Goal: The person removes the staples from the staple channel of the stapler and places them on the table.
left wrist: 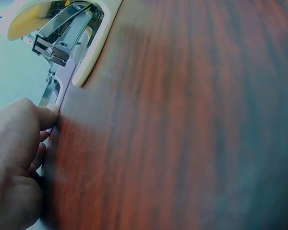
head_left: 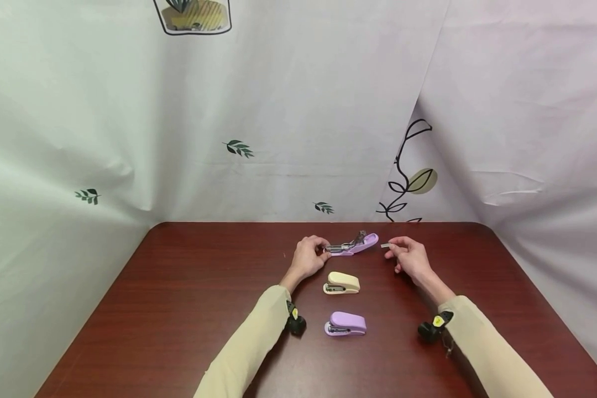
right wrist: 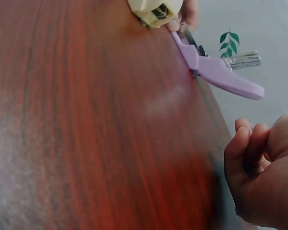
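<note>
A purple stapler (head_left: pixel 354 247) lies opened out flat at the back of the table, its metal magazine exposed and its top cover folded back to the right. My left hand (head_left: pixel 308 256) pinches the left end of its base between thumb and fingers. To the right of the stapler, apart from it, my right hand (head_left: pixel 410 256) pinches a short silvery strip of staples (head_left: pixel 386 245) that points left toward the cover. In the right wrist view the curled fingers of the right hand (right wrist: pixel 257 163) hide the strip, and the opened stapler (right wrist: pixel 216 72) shows from the side.
Nearer the front stand a closed cream stapler (head_left: pixel 343 283) and a closed purple stapler (head_left: pixel 346 324), one behind the other between the forearms. The brown wooden table (head_left: pixel 194 309) ends at a white printed curtain (head_left: pixel 288 110) at the back and sides.
</note>
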{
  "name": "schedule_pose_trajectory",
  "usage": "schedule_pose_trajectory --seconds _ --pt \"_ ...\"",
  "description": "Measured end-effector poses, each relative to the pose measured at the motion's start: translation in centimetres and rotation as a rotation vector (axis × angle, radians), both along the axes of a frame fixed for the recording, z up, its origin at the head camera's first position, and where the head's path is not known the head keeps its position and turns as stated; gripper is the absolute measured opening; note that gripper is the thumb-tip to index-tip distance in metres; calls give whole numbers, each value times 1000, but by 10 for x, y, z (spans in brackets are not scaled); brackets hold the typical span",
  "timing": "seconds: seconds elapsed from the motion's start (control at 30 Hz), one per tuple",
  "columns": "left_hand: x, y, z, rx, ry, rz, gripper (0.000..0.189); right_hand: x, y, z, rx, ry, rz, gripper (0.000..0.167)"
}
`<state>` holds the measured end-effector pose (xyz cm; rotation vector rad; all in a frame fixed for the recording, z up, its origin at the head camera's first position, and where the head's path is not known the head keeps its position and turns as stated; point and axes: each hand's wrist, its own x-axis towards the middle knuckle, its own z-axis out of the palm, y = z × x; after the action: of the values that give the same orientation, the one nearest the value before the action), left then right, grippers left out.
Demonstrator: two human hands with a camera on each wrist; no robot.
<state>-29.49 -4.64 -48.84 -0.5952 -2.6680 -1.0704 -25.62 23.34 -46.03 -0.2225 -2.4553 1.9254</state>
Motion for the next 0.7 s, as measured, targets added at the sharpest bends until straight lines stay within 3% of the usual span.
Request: schedule_pose_trajectory --seconds 0.23,0.7 --pt "-1 1 0 9 15 -8 11 -2 -1 -3 34 -13 7 21" --pt "1 1 -1 4 6 2 12 -4 -12 2 259 -56 12 16"
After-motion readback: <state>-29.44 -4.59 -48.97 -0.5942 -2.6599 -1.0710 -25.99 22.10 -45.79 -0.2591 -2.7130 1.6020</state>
